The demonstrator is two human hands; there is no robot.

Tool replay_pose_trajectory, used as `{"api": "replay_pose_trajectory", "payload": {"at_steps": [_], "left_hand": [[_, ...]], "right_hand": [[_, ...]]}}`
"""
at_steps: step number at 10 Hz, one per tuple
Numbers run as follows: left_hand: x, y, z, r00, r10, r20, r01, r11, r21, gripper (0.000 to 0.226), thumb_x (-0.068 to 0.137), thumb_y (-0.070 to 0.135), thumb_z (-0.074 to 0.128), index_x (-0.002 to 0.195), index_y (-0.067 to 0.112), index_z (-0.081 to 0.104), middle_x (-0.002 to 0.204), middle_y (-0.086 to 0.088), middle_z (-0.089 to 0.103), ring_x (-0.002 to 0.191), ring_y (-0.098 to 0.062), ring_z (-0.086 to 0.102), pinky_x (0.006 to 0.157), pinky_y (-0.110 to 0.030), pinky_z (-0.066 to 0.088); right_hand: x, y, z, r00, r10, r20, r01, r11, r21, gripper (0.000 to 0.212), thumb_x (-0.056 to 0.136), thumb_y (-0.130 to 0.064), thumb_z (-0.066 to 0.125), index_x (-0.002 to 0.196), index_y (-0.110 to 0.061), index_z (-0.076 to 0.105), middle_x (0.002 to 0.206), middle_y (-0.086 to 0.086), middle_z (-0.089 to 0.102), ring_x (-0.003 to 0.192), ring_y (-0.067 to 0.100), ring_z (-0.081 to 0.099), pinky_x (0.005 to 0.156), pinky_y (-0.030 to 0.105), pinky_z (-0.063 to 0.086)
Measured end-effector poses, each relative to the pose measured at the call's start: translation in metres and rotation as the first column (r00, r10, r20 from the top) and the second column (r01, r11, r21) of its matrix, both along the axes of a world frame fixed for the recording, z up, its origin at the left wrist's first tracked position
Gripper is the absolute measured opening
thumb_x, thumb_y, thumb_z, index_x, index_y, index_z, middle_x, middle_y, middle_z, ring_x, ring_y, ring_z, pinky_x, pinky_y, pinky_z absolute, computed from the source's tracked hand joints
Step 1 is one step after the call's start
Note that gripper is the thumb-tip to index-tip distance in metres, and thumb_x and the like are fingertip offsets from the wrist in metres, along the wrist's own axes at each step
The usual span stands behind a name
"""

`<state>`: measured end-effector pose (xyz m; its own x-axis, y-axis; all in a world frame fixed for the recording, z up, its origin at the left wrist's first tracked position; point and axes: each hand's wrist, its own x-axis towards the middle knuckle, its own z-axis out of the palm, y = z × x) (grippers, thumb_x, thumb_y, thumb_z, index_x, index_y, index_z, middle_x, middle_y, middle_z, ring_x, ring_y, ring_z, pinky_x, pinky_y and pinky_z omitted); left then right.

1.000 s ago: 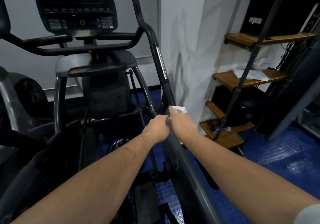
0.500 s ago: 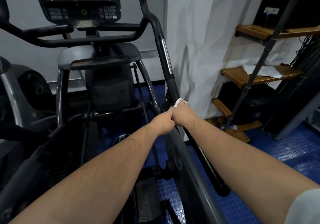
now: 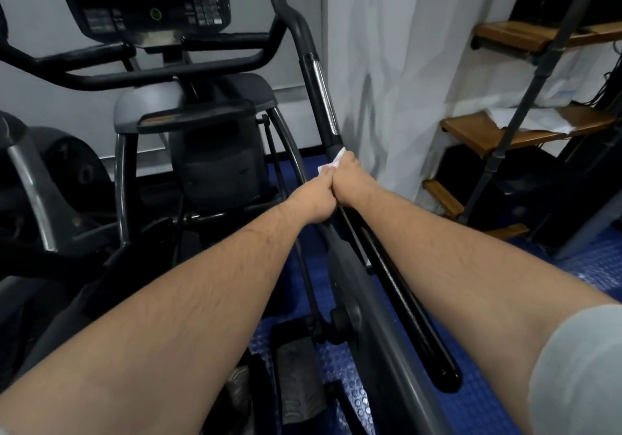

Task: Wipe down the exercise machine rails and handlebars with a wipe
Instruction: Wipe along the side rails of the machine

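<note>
A dark elliptical machine fills the left and centre, its console [image 3: 148, 0] at the top. Its right moving handlebar [image 3: 318, 87] runs up from the centre, with a chrome strip along it. My right hand [image 3: 350, 178] is wrapped round this bar just below the strip, holding a white wipe [image 3: 333, 161] against it. My left hand [image 3: 316, 199] grips the same bar directly beneath, touching my right hand. Only a crumpled corner of the wipe shows above the fingers. The fixed handlebars [image 3: 161, 71] cross below the console.
A white pillar [image 3: 387, 64] stands close to the right of the bar. Wooden stair treads [image 3: 498, 131] with a metal rail [image 3: 525, 97] rise at the right. Blue studded floor [image 3: 471, 411] lies below. A foot pedal [image 3: 296, 374] sits low centre.
Both hands have slid upward along the handlebar with the wipe, from its lower part to just under the chrome strip. The view has moved closer to the machine.
</note>
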<state>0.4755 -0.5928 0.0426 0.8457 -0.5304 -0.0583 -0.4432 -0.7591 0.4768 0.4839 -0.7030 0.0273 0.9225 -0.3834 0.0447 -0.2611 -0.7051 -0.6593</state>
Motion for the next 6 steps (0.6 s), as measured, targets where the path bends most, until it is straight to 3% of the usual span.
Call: {"api": "replay_pose_trajectory", "payload": {"at_steps": [1, 2, 3, 4, 5, 6], "left_hand": [[-0.01, -0.003, -0.006, 1.0, -0.011, -0.017, 0.012, 0.998, 0.068, 0.068, 0.096, 0.006, 0.038, 0.157, 0.018, 0.013, 0.126, -0.018, 0.06, 0.105, -0.032, 0.059, 0.078, -0.027, 0.037], [-0.026, -0.006, -0.017, 0.998, -0.004, -0.062, 0.011, 0.994, 0.104, 0.069, 0.096, 0.008, 0.041, 0.157, 0.023, 0.015, 0.132, -0.016, 0.059, 0.117, -0.032, 0.056, 0.087, -0.029, 0.04], [-0.043, -0.005, -0.027, 0.998, 0.009, -0.068, -0.002, 0.996, 0.094, 0.061, 0.094, 0.01, 0.043, 0.152, 0.024, 0.03, 0.126, -0.011, 0.063, 0.109, -0.029, 0.06, 0.08, -0.028, 0.042], [-0.061, -0.001, -0.026, 0.995, 0.017, -0.099, -0.013, 0.999, 0.042, 0.048, 0.093, 0.009, 0.044, 0.14, 0.021, 0.048, 0.117, -0.009, 0.066, 0.102, -0.026, 0.062, 0.074, -0.027, 0.043], [-0.076, 0.003, -0.021, 0.995, -0.011, -0.101, 0.014, 0.999, 0.032, 0.041, 0.094, 0.006, 0.042, 0.129, 0.02, 0.059, 0.113, -0.008, 0.068, 0.092, -0.022, 0.059, 0.072, -0.026, 0.041], [-0.084, 0.007, -0.016, 0.994, -0.053, -0.098, 0.056, 0.998, 0.032, 0.037, 0.093, 0.005, 0.043, 0.117, 0.017, 0.067, 0.108, -0.005, 0.069, 0.092, -0.021, 0.059, 0.068, -0.022, 0.038]], "right_hand": [[-0.016, 0.0, -0.001, 0.992, -0.012, -0.126, 0.013, 1.0, 0.01, 0.047, 0.101, -0.02, 0.046, 0.142, 0.0, 0.038, 0.14, 0.023, 0.048, 0.127, 0.038, 0.05, 0.094, 0.039, 0.039], [-0.041, 0.001, -0.005, 0.962, -0.038, -0.271, 0.06, 0.995, 0.075, 0.047, 0.102, -0.022, 0.046, 0.143, -0.001, 0.04, 0.139, 0.021, 0.051, 0.114, 0.035, 0.054, 0.084, 0.037, 0.039], [-0.046, 0.006, -0.008, 0.885, 0.09, -0.457, -0.074, 0.996, 0.054, 0.041, 0.094, -0.025, 0.06, 0.133, -0.017, 0.05, 0.128, 0.001, 0.059, 0.101, 0.022, 0.061, 0.071, 0.027, 0.046], [-0.061, 0.001, -0.019, 0.881, 0.129, -0.456, -0.22, 0.964, -0.151, 0.022, 0.09, -0.019, 0.063, 0.111, -0.024, 0.063, 0.102, -0.009, 0.064, 0.096, 0.017, 0.068, 0.079, 0.027, 0.055], [-0.094, 0.007, 0.004, 0.926, 0.064, -0.373, -0.094, 0.994, -0.063, 0.005, 0.096, -0.011, 0.053, 0.098, -0.013, 0.057, 0.094, -0.002, 0.053, 0.095, 0.021, 0.059, 0.083, 0.031, 0.05], [-0.112, 0.013, 0.002, 0.927, 0.025, -0.373, -0.073, 0.991, -0.114, 0.023, 0.091, 0.0, 0.051, 0.105, -0.014, 0.062, 0.107, 0.002, 0.052, 0.086, 0.025, 0.059, 0.078, 0.034, 0.053]]}}
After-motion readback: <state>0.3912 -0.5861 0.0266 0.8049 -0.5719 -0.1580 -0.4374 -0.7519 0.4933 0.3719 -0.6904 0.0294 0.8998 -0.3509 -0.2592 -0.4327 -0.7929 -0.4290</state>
